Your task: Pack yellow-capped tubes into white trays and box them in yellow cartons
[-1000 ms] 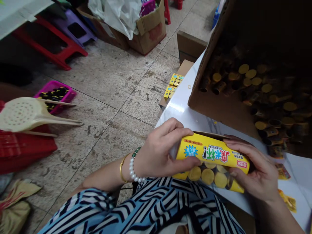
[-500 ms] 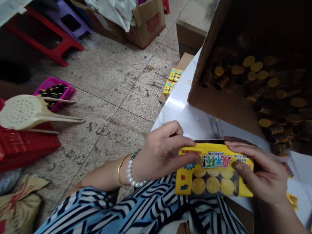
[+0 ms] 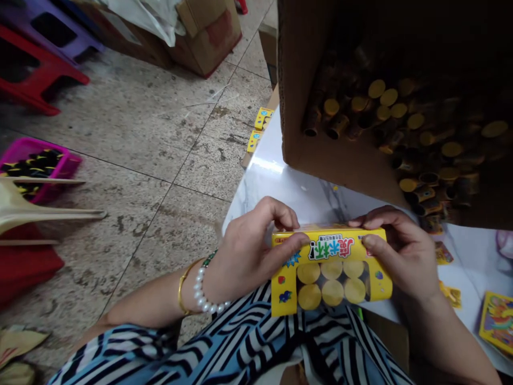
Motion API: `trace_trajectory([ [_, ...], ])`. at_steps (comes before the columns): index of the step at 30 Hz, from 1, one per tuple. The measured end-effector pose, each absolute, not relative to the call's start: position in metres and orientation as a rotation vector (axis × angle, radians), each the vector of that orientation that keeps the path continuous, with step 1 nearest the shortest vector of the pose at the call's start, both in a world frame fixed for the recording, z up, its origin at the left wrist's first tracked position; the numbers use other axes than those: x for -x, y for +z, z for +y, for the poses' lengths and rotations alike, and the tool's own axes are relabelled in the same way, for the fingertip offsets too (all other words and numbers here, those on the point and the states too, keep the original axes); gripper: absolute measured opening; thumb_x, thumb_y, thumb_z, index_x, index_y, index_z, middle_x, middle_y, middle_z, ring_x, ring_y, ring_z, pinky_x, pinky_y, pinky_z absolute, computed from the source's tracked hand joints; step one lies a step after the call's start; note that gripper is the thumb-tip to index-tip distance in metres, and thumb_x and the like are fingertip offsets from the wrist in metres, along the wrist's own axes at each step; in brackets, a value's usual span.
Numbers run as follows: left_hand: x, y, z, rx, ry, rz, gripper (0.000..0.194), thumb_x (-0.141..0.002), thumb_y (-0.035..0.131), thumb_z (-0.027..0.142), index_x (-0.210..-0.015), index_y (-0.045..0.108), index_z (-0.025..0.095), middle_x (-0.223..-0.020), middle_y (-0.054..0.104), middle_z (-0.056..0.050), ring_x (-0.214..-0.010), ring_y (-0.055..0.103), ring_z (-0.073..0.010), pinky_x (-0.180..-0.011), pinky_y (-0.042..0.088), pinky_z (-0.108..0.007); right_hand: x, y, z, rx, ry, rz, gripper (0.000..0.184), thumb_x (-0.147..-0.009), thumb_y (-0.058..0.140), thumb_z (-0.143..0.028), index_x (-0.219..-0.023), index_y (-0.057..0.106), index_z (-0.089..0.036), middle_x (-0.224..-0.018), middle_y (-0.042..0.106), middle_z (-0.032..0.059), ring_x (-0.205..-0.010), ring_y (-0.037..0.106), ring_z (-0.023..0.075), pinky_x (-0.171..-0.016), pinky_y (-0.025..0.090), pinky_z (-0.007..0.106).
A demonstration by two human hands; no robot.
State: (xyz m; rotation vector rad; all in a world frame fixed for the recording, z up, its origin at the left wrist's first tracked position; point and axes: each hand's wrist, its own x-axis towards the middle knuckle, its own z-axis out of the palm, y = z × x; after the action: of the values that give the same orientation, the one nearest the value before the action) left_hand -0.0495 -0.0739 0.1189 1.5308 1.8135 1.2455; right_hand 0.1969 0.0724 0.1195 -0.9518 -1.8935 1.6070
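Note:
Between my two hands is a yellow cardboard candy box [image 3: 284, 291] with colourful lettering and a clear window. Round yellow-topped cups show through the window in two rows. My left hand [image 3: 256, 240] pinches the box's upper left edge, thumb on the front face and fingers at the top. My right hand [image 3: 404, 248] grips the upper right corner, its thumb on the front and its fingers behind the top edge. The box is held over my lap, tilted toward me, and its top edge looks folded down.
A large open carton [image 3: 340, 174] with many loose yellow-capped cups lies on the white marbled table [image 3: 256, 187]. Another printed yellow box [image 3: 497, 321] is at the right. On the floor side are a pink basket [image 3: 66, 168], a red stool [image 3: 52, 88] and a cardboard box [image 3: 208, 45].
The dark gap along the box's top edge no longer shows; the top is now closed over. My view has shifted right, so the surroundings appear further left.

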Motion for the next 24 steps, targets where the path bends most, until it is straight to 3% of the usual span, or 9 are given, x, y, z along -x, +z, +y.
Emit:
trace_trajectory([
  [3, 0.050, 0.120, -0.075, -1.563, 1.145, 1.842, 0.033, -0.089, 0.072, 0.028, -0.118, 0.058, 0.018, -0.109, 0.072, -0.006, -0.093, 0.070, -0.0130, -0.081, 0.059, -0.026, -0.198, 0.120, 0.075, 0.986, 1.553, -1.938, 0.007, -0.094, 0.069, -0.031, -0.094, 0.070, -0.024, -0.111, 0.068, 0.0070, -0.120, 0.067, 0.0275, -0.101, 0.058, 0.041],
  [5, 0.052, 0.121, -0.072, -1.630, 1.125, 1.802, 0.034, -0.092, 0.068, 0.028, -0.124, 0.060, 0.018, -0.116, 0.073, -0.008, -0.101, 0.070, -0.0142, -0.088, 0.059, -0.027, -0.198, 0.121, 0.077, 1.075, 1.542, -1.953, 0.008, -0.095, 0.068, -0.031, -0.097, 0.069, -0.024, -0.118, 0.069, 0.0067, -0.124, 0.066, 0.0268, -0.101, 0.057, 0.040],
  [9, 0.055, 0.124, -0.064, -1.610, 1.126, 1.737, 0.015, -0.096, 0.062, 0.027, -0.103, 0.073, 0.020, -0.096, 0.079, -0.002, -0.084, 0.071, -0.0107, -0.076, 0.057, -0.022, -0.195, 0.120, 0.082, 1.186, 1.467, -2.035, 0.025, -0.092, 0.072, -0.039, -0.110, 0.066, -0.024, -0.105, 0.073, 0.0060, -0.099, 0.071, 0.0221, -0.081, 0.060, 0.032],
  [12, 0.052, 0.124, -0.063, -1.552, 1.114, 1.795, 0.017, -0.094, 0.065, 0.031, -0.088, 0.076, 0.020, -0.082, 0.077, -0.001, -0.073, 0.068, -0.0100, -0.067, 0.053, -0.022, -0.196, 0.116, 0.084, 1.170, 1.303, -2.151, 0.022, -0.092, 0.071, -0.043, -0.100, 0.070, -0.023, -0.093, 0.071, 0.0040, -0.085, 0.068, 0.0188, -0.075, 0.056, 0.030],
  [17, 0.038, 0.115, -0.077, -1.110, 1.225, 1.463, 0.029, -0.090, 0.069, 0.040, -0.106, 0.068, 0.015, -0.099, 0.079, -0.007, -0.083, 0.074, -0.0142, -0.070, 0.060, -0.026, -0.196, 0.106, 0.077, 1.000, 1.487, -1.985, 0.020, -0.095, 0.067, -0.043, -0.096, 0.063, -0.023, -0.107, 0.074, 0.0049, -0.104, 0.071, 0.0218, -0.087, 0.058, 0.035],
  [19, 0.035, 0.113, -0.079, -1.048, 1.212, 1.415, 0.034, -0.090, 0.068, 0.043, -0.108, 0.063, 0.015, -0.097, 0.078, -0.008, -0.080, 0.074, -0.0149, -0.066, 0.060, -0.027, -0.196, 0.103, 0.075, 0.984, 1.554, -1.928, 0.022, -0.094, 0.068, -0.044, -0.095, 0.061, -0.023, -0.105, 0.075, 0.0056, -0.099, 0.072, 0.0213, -0.081, 0.059, 0.034],
  [22, 0.033, 0.123, -0.075, -1.338, 1.123, 1.668, 0.025, -0.090, 0.064, 0.040, -0.095, 0.064, 0.016, -0.089, 0.076, -0.005, -0.080, 0.071, -0.0162, -0.072, 0.058, -0.030, -0.196, 0.105, 0.075, 1.001, 1.443, -2.016, 0.023, -0.095, 0.067, -0.044, -0.094, 0.062, -0.022, -0.101, 0.076, 0.0064, -0.085, 0.071, 0.0185, -0.071, 0.057, 0.030],
  [24, 0.030, 0.137, -0.066, -1.708, 0.953, 1.872, 0.020, -0.090, 0.062, 0.035, -0.096, 0.066, 0.016, -0.088, 0.075, -0.006, -0.084, 0.070, -0.0187, -0.083, 0.056, -0.036, -0.195, 0.110, 0.077, 0.949, 1.303, -2.144, 0.022, -0.097, 0.064, -0.043, -0.093, 0.062, -0.022, -0.100, 0.075, 0.0062, -0.086, 0.070, 0.0184, -0.073, 0.056, 0.030],
])
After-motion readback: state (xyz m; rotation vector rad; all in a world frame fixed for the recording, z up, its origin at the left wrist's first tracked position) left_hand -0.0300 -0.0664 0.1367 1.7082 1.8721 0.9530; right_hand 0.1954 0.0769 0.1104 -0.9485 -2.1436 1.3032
